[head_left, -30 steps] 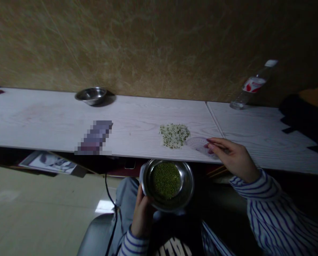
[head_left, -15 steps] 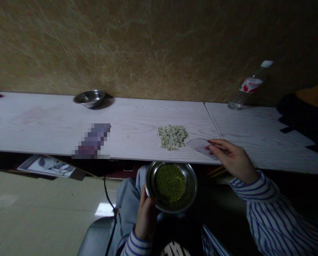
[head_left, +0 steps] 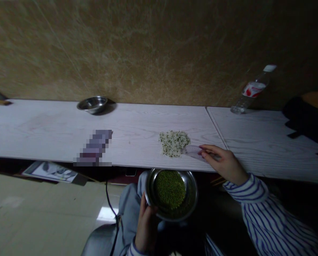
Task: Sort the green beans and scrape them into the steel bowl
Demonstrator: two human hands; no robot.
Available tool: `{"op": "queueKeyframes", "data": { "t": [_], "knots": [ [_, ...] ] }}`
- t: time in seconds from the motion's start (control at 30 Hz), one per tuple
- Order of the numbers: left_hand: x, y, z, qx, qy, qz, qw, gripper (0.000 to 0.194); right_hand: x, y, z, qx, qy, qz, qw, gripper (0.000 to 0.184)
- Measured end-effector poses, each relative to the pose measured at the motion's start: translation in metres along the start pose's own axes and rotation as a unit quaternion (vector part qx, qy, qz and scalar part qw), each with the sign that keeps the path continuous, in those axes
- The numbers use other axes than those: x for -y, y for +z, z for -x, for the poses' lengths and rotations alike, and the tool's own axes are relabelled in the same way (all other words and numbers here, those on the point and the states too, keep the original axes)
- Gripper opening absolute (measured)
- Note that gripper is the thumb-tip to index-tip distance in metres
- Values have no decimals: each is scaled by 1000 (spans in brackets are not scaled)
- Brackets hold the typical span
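Observation:
My left hand (head_left: 146, 222) grips the left rim of a steel bowl (head_left: 193, 193), held over my lap just below the table edge. Green beans (head_left: 170, 188), likely mung beans, lie inside it. In my right hand (head_left: 220, 158) a clear plastic protractor (head_left: 193, 151) is pinched between thumb and fingers. Its far edge meets the right side of a flat patch of white grains mixed with green beans (head_left: 174, 143) on the white table.
Behind on the left of the table (head_left: 137, 121) stands a smaller steel bowl (head_left: 93, 105). A blurred-out flat object (head_left: 96, 147) lies nearer the edge. At the back right are a plastic bottle (head_left: 251, 90) and a dark cloth item (head_left: 303, 117). A cable (head_left: 108, 193) hangs left.
My right hand has moved left with the protractor, whose edge now reaches into the grain patch. The left hand still holds the bowl; the whole view has shifted slightly.

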State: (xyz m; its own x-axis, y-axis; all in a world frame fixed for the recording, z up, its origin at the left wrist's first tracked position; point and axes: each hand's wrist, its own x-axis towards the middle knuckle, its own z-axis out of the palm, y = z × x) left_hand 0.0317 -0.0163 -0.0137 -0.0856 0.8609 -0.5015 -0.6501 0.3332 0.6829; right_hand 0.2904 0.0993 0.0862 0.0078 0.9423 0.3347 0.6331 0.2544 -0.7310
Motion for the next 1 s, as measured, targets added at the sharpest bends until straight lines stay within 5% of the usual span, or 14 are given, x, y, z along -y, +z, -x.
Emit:
{"op": "queueKeyframes", "data": {
  "t": [0.13,0.3,0.6,1.0],
  "knots": [
    [-2,2,0,-13,1,-3,1000,80,3,19,-11,-21,-27,-51,998,28],
    [-3,5,-1,-15,-1,-21,1000,80,-11,36,-30,-80,20,-111,990,34],
    [-4,13,-6,-5,-4,-14,1000,78,-40,26,-61,-141,62,-151,977,41],
    [-3,32,1,-30,27,19,999,76,-42,31,-100,-37,84,-208,974,31]
  ]
}}
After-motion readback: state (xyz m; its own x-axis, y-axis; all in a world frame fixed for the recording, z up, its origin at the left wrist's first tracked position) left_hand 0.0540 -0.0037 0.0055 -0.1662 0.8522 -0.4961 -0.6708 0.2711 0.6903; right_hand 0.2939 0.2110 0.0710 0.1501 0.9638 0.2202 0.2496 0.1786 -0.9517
